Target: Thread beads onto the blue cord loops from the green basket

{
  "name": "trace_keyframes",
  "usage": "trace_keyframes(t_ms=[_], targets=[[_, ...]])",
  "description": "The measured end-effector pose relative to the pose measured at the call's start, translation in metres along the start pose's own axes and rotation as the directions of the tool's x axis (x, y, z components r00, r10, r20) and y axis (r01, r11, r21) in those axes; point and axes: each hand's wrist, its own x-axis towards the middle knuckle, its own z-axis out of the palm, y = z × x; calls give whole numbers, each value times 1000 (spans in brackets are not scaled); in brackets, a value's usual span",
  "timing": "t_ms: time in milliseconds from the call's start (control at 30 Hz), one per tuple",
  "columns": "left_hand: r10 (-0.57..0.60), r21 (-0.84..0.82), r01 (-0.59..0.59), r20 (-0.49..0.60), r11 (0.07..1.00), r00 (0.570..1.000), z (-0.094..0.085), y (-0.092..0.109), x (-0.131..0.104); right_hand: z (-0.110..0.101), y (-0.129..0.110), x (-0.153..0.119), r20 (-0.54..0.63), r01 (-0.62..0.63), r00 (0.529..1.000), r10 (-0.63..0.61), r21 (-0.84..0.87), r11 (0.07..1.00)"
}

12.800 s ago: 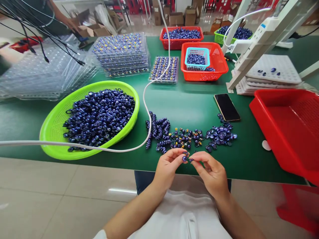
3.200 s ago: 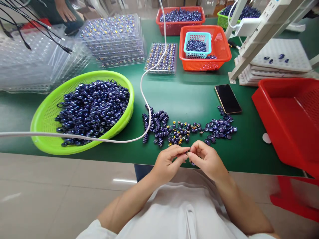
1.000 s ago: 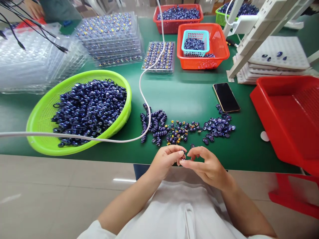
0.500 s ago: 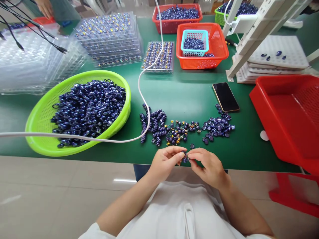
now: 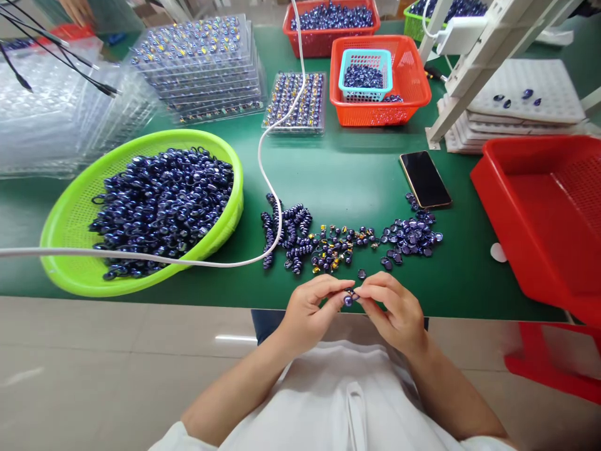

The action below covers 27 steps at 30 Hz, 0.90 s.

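At the table's near edge, my left hand pinches a small shiny dark-blue piece with a round bead-like end. My right hand grips the same piece from the other side with thumb and fingertips; its finer parts are hidden by the fingers. Just beyond the fingertips lies a single dark-blue flat cap. Farther out are three piles: stacked ring-like dark-blue parts, blue bead parts with gold bits, and flat dark-blue caps.
A tilted green basket full of looped blue parts stands left, crossed by a white cable. Behind are stacked clear trays and an orange basket. A phone and red bin lie right. Another person's hand shows far left.
The small piece has turned between my fingertips, and its round end shows more plainly now. My fingers have shifted slightly. The view has moved a little; the piles look unchanged.
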Motion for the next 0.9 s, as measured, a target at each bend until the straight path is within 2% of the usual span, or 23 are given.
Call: trace_keyframes(t_ms=[367,667,733,900], targets=[[131,103,-131,4,986,991,1,2,2,0,1,-2,5,-16,1000,17,-68,998],[241,157,-241,22,958,970,4,-2,1,2,-3,-3,18,-20,1000,24,-189,982],[244,163,-242,8,956,970,4,-1,2,3,-5,-1,-3,-63,998,63,-165,984],[255,164,-244,-53,956,965,8,-2,1,7,-10,3,-43,-288,957,286,-34,957]])
